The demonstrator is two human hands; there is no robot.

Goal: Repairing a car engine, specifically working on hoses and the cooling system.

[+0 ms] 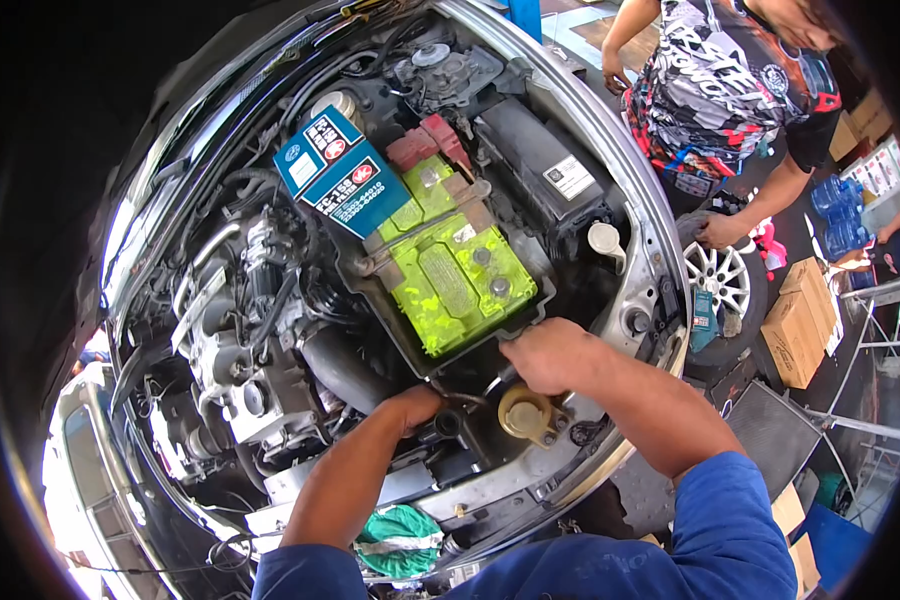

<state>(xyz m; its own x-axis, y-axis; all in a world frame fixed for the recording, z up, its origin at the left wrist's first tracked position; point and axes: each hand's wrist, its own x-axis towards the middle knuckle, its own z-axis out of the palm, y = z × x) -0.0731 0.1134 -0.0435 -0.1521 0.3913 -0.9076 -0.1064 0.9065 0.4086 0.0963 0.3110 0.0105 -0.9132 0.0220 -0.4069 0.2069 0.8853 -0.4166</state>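
Note:
My right hand [547, 356] is at the front right corner of the black battery tray [450, 362], its fingers curled downward. What they grip, if anything, is hidden. My left hand [417, 406] reaches down into the gap in front of the tray, beside a thick black hose [345, 365]; its fingers are out of sight. A yellow-green car battery [450, 285] sits in the tray under a hold-down bar. On the battery's far left part leans a blue filter box [338, 172]. Between my forearms there is a yellowed plastic reservoir cap [524, 413].
The engine [255, 390] lies left, a black fuse box [540, 160] far right. A green cloth-like bundle [400, 540] rests at the car's front edge. Outside the fender, another person [735, 110] stands near a wheel [718, 290], with cardboard boxes [800, 320] and a radiator [770, 430] beyond.

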